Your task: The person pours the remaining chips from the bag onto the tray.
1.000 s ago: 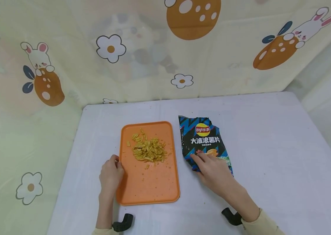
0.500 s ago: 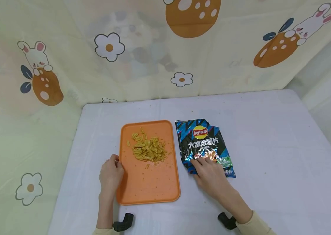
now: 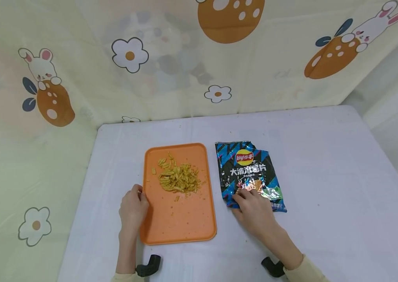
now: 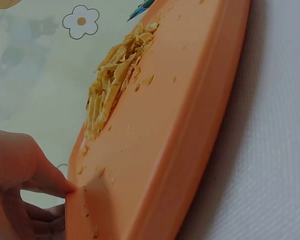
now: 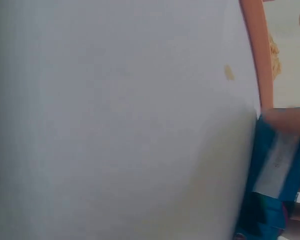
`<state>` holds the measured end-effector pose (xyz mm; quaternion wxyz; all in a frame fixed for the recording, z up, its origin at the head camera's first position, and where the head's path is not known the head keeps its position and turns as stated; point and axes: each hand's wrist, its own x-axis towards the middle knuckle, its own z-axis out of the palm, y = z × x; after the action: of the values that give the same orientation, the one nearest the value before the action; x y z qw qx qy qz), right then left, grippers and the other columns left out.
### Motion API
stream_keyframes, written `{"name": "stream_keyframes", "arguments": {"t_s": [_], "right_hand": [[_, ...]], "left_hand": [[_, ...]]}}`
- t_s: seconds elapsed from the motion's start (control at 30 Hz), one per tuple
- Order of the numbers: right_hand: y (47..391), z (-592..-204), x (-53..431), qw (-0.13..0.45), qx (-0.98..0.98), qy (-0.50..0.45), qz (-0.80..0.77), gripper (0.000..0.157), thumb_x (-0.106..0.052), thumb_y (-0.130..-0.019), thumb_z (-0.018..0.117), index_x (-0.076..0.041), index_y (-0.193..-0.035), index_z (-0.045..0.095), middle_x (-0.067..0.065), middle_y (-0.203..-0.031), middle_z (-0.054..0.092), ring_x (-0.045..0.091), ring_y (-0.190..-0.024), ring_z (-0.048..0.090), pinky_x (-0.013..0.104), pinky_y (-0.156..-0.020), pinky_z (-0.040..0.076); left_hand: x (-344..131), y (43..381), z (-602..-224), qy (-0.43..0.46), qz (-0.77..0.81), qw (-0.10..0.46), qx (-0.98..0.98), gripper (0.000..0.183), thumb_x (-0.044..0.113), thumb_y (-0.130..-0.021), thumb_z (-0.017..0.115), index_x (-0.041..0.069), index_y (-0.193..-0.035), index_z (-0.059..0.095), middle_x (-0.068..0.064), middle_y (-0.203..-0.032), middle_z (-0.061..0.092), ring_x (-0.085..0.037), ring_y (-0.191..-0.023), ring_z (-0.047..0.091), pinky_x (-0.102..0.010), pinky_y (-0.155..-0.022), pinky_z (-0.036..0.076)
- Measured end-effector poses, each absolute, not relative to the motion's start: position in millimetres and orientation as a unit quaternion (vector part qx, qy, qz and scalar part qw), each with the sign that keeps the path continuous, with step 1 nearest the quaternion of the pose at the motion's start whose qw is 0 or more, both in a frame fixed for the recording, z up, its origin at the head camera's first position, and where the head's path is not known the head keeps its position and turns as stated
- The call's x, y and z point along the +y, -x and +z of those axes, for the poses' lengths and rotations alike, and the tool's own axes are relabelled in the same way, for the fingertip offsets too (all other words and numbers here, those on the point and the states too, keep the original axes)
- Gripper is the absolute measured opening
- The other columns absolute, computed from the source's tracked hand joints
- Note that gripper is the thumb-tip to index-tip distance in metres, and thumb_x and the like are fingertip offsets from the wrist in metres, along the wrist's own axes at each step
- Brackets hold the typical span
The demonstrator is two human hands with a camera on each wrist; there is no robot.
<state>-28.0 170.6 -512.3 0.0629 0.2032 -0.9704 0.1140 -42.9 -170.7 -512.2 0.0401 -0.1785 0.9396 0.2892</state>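
Note:
My left hand (image 3: 134, 208) is at the left rim of an orange tray (image 3: 177, 223), pinching it; in the left wrist view the thumb (image 4: 52, 180) meets the rim and the other fingers are curled outside it. A heap of broken potato chips (image 3: 179, 179) lies on the tray's upper half, with crumbs below. To the right of the tray, my right hand (image 3: 257, 213) grips the lower left part of a blue and black potato chip bag (image 3: 228, 168). The bag's top edge looks torn. Only part of this bag (image 5: 265, 200) and blurred fingers show in the right wrist view.
White cloth covers the table (image 3: 326, 188). A patterned curtain (image 3: 177, 86) hangs behind it and at both sides. Black curved pieces (image 3: 149, 266) sit by each wrist. A small chip fragment (image 5: 229, 72) lies on the cloth beside the tray.
The bag has slid and tipped under my right hand, first toward me and left, then slightly back right; more of its bottom edge shows. My left hand and the tray stay put.

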Motion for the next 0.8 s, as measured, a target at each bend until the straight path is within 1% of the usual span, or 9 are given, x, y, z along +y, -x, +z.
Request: {"name": "stream_keyframes", "arguments": {"t_s": [0.1,0.17,0.27,0.33,0.4,0.53,0.7,0.8], "right_hand": [[24,-507,170,0.048,-0.97,-0.218,0.091,0.045,-0.043,-0.084,0.083,-0.006,-0.109,0.078,0.014,-0.114,0.07,0.034,-0.099,0.068,0.046,-0.077,0.061],[21,-504,168,0.037,-0.97,-0.229,0.077,0.048,-0.046,-0.09,0.076,-0.004,-0.113,0.077,0.017,-0.119,0.068,0.036,-0.104,0.067,0.048,-0.084,0.06],[19,-501,166,0.024,-0.969,-0.235,0.073,0.042,-0.037,-0.099,0.067,-0.001,-0.118,0.075,0.022,-0.126,0.066,0.04,-0.11,0.065,0.054,-0.092,0.056],[19,-501,165,0.024,-0.969,-0.232,0.081,0.036,-0.029,-0.1,0.066,0.0,-0.119,0.075,0.023,-0.128,0.065,0.042,-0.113,0.064,0.057,-0.095,0.055],[19,-502,164,0.028,-0.97,-0.227,0.087,0.033,-0.026,-0.099,0.067,0.0,-0.118,0.075,0.023,-0.128,0.066,0.042,-0.113,0.064,0.057,-0.097,0.053],[20,-504,165,0.037,-0.97,-0.22,0.095,0.031,-0.026,-0.097,0.071,-0.002,-0.116,0.076,0.021,-0.124,0.068,0.04,-0.112,0.064,0.055,-0.097,0.053],[21,-507,167,0.055,-0.965,-0.213,0.146,0.026,-0.022,-0.094,0.074,-0.003,-0.112,0.077,0.016,-0.117,0.072,0.036,-0.108,0.066,0.051,-0.092,0.056],[25,-504,168,0.072,-0.958,-0.209,0.184,0.022,-0.019,-0.093,0.075,-0.004,-0.11,0.078,0.014,-0.114,0.074,0.033,-0.107,0.067,0.05,-0.09,0.057]], "left_hand": [[-171,43,-511,0.177,0.289,0.042,0.94,0.022,0.007,-0.101,0.051,-0.003,-0.116,0.063,-0.02,-0.091,0.064,-0.029,-0.073,0.058,-0.038,-0.058,0.046],[-171,43,-511,0.18,0.288,0.042,0.94,0.021,0.007,-0.101,0.051,-0.003,-0.116,0.062,-0.02,-0.091,0.064,-0.029,-0.074,0.058,-0.039,-0.059,0.047],[-172,44,-510,0.185,0.285,0.043,0.94,0.022,0.008,-0.101,0.051,-0.003,-0.116,0.062,-0.019,-0.091,0.063,-0.029,-0.075,0.058,-0.039,-0.06,0.046],[-172,45,-510,0.187,0.284,0.045,0.939,0.022,0.008,-0.101,0.051,-0.003,-0.117,0.062,-0.019,-0.091,0.062,-0.029,-0.076,0.057,-0.039,-0.06,0.046],[-172,45,-511,0.188,0.284,0.046,0.939,0.022,0.008,-0.101,0.051,-0.003,-0.118,0.062,-0.018,-0.09,0.062,-0.029,-0.075,0.057,-0.038,-0.06,0.046],[-172,45,-513,0.187,0.288,0.047,0.938,0.023,0.009,-0.101,0.051,-0.003,-0.118,0.062,-0.019,-0.092,0.063,-0.029,-0.076,0.058,-0.039,-0.06,0.046],[-179,45,-511,0.189,0.286,0.052,0.938,0.023,0.01,-0.101,0.053,-0.002,-0.117,0.064,-0.021,-0.098,0.069,-0.029,-0.076,0.062,-0.041,-0.063,0.049],[-183,47,-507,0.189,0.281,0.048,0.94,0.026,0.012,-0.101,0.053,-0.004,-0.119,0.063,-0.023,-0.103,0.07,-0.032,-0.08,0.065,-0.045,-0.068,0.053]]}}
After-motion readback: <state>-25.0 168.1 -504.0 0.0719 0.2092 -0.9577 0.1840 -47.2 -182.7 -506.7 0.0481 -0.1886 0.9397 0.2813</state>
